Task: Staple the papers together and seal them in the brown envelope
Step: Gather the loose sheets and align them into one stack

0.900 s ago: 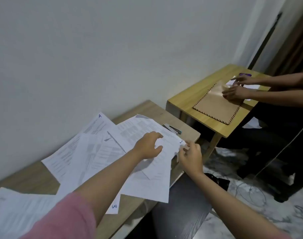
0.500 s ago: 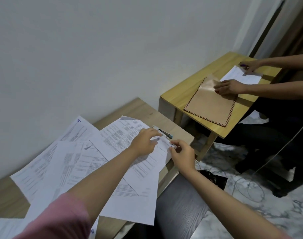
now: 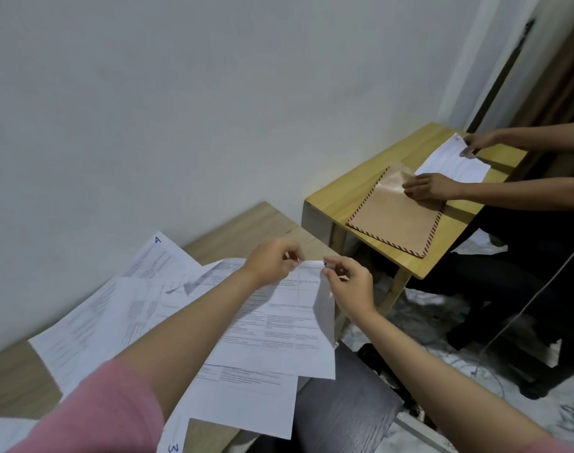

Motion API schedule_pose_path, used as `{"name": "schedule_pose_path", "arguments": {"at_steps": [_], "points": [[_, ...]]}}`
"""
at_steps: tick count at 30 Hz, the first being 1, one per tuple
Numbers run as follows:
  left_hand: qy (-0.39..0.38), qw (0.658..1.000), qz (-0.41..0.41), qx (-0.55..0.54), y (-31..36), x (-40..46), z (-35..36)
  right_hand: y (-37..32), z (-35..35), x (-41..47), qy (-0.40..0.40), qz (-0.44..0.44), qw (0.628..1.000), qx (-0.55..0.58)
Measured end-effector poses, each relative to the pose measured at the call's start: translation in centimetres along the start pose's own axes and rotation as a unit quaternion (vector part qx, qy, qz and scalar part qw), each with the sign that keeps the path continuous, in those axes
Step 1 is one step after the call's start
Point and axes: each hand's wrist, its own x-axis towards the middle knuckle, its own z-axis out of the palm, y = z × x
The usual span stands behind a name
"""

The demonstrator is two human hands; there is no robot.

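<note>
Above desk (image 3: pixel 233 223), both hands pinch printed sheet (image 3: pixel 279 325) top edge.

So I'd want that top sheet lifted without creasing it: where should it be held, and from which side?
By the far edge of the top sheet, near its two corners, coming from above. That edge is raised, and the left hand and right hand already pinch it there.

Printed white papers (image 3: pixel 187 322) lie fanned across the near-left desk; brown envelope (image 3: pixel 397 220), flap open, lies far right.
</note>
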Motion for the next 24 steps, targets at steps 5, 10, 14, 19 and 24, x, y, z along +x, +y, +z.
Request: {"name": "schedule_pose_path", "arguments": {"at_steps": [5,10,14,19,24], "points": [[0.053,0.999,-0.004,-0.015,0.8,-2.6,-4.7,-4.4,1.8,0.6,-0.016,-0.018,0.999,0.044],[0.103,0.994,-0.038,0.014,0.3,-7.0,-9.4,-9.6,5.9,0.8,-0.051,-0.054,0.994,0.082],[0.161,0.985,-0.067,-0.014,-0.2,-11.6,-12.9,-13.5,9.8,0.2,-0.116,-0.083,0.982,0.120],[0.217,0.968,-0.127,0.003,-0.2,-16.6,-15.9,-16.8,13.6,-1.1,-0.188,-0.084,0.964,0.169],[0.277,0.936,-0.218,-0.012,-0.9,-20.7,-16.2,-18.5,17.3,-2.3,-0.306,-0.109,0.934,0.151]]}}
